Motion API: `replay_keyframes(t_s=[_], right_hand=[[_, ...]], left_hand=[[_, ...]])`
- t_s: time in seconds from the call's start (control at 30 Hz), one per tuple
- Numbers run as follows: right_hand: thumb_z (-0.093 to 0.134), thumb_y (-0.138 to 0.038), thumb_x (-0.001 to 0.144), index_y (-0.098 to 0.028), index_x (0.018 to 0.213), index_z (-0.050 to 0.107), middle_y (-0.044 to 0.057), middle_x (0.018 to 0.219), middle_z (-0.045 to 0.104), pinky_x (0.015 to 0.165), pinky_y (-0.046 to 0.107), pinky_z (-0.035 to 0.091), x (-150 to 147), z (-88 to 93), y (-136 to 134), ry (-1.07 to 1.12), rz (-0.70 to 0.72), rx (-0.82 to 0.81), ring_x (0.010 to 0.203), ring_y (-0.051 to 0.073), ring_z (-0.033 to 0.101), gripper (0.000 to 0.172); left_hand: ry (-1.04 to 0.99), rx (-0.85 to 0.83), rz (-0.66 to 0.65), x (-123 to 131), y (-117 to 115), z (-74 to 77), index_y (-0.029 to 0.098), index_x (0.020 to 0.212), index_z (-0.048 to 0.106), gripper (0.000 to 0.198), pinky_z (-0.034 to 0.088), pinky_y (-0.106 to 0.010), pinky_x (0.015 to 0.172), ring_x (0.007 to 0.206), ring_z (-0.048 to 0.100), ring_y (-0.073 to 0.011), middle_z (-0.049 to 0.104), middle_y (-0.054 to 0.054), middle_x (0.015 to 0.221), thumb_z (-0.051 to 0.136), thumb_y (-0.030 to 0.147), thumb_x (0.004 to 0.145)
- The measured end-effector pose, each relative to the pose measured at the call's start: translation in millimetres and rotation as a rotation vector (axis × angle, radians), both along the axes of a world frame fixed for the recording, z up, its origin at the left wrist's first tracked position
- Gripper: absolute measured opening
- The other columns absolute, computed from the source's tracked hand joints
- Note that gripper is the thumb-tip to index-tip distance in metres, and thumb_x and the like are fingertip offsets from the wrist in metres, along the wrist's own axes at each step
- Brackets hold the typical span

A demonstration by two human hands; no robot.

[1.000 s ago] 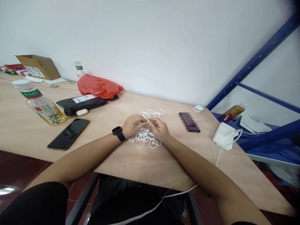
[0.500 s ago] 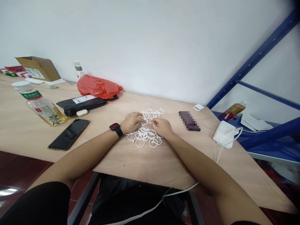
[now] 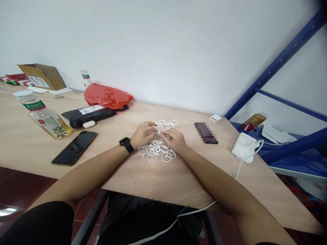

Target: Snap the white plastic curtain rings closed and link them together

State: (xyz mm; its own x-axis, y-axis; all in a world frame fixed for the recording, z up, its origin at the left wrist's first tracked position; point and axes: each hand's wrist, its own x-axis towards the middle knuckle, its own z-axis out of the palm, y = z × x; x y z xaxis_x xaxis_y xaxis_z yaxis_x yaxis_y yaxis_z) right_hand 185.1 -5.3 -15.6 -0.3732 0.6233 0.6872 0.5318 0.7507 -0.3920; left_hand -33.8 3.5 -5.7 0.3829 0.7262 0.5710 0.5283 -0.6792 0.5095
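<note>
My left hand (image 3: 143,133), with a dark watch (image 3: 126,144) on its wrist, is closed in a pinch at a white plastic ring (image 3: 159,133). From the other side my right hand (image 3: 176,140) grips the same ring with thumb and fingertips. The fingers cover much of it. Nearer to me lies a pile of white rings (image 3: 152,157), several with a small knob on the rim. Beyond my fingertips is a second group of white rings (image 3: 175,122), partly hidden by my hands.
A phone (image 3: 74,148), a tea bottle (image 3: 46,117) and a black parcel (image 3: 89,114) under a red bag (image 3: 108,96) are on the left. To the right are a pixelated dark object (image 3: 206,132), a white charger (image 3: 244,147) with a cable, and a blue rack (image 3: 281,58).
My hands have come closer together, the right one moving left, and the fingertips now meet at one ring. The view has tilted slightly.
</note>
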Motion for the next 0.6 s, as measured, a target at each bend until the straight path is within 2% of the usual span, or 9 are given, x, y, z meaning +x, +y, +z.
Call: replay_keyframes(t_s=[0.23, 0.4, 0.6], right_hand=[[0.060, -0.023, 0.091, -0.022, 0.093, 0.070, 0.005, 0.086, 0.073, 0.066, 0.027, 0.053, -2.4, 1.2, -4.5, 0.058, 0.071, 0.079, 0.071, 0.014, 0.065, 0.010], [0.062, -0.026, 0.089, -0.021, 0.100, 0.069, 0.006, 0.092, 0.073, 0.059, 0.026, 0.053, -0.2, 1.2, -4.6, 0.036, 0.126, 0.090, 0.062, 0.012, 0.062, 0.014], [0.056, -0.023, 0.092, -0.022, 0.100, 0.070, 0.006, 0.090, 0.074, 0.073, 0.029, 0.056, -0.5, 1.4, -3.2, -0.002, 0.122, 0.126, 0.082, 0.017, 0.069, 0.016]], left_hand=[[-0.040, 0.109, -0.089, 5.7, -9.3, 4.8, 0.024, 0.085, 0.073, 0.012, 0.042, -0.041, 0.098, 0.102, 0.065, -0.0197, 0.073, -0.003, 0.107, 0.067, 0.034, 0.087], [-0.026, 0.102, -0.130, 6.8, -11.1, 7.3, 0.023, 0.083, 0.072, 0.014, 0.044, -0.038, 0.094, 0.091, 0.069, -0.0176, 0.076, -0.001, 0.092, 0.066, 0.035, 0.088], [-0.134, 0.008, -0.100, 8.7, -10.2, 4.5, 0.020, 0.094, 0.071, 0.019, 0.048, -0.034, 0.086, 0.080, 0.070, -0.0167, 0.076, -0.002, 0.084, 0.070, 0.037, 0.085]])
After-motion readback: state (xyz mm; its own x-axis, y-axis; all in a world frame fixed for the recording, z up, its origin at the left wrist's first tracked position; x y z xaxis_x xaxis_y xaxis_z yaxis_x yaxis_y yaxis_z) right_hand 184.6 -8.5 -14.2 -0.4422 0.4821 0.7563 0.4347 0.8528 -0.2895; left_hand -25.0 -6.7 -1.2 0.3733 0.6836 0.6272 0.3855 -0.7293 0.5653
